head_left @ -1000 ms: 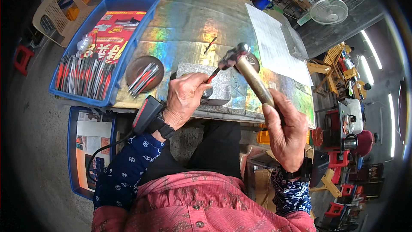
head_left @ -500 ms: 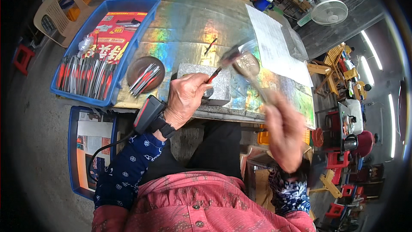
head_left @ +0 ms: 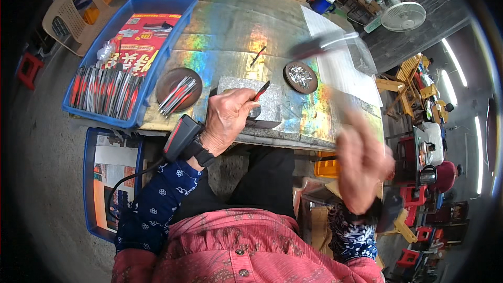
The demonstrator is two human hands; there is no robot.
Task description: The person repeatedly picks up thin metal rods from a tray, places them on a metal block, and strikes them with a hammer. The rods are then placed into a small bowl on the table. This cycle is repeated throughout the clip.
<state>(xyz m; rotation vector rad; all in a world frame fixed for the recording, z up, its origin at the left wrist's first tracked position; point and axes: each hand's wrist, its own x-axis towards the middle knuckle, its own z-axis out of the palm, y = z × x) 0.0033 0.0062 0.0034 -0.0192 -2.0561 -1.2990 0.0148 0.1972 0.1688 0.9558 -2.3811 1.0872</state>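
Note:
My left hand (head_left: 228,116) is closed around a thin red-and-black stick (head_left: 260,91), its dark tip pointing up and away over a grey metal block (head_left: 273,106). To the right, my right hand (head_left: 361,162) grips a hammer (head_left: 317,47), both smeared by motion. The hammer's head is raised above the table, apart from the stick and the block. Just right of the block sits a small round dish (head_left: 287,78) with little silvery pieces (head_left: 301,76) in it. Beyond the block lies another dark, thin stick (head_left: 258,56).
A brown bowl (head_left: 196,100) of red and silvery sticks stands left of my left hand. Farther left, a blue tray (head_left: 134,115) holds many more. White paper (head_left: 343,65) covers the table's right side. A fan (head_left: 402,17) stands at the far right.
The hammer has swung up and to the right, away from the stick's tip, uncovering the small dish. My right hand has shifted right. The left hand stays nearly still.

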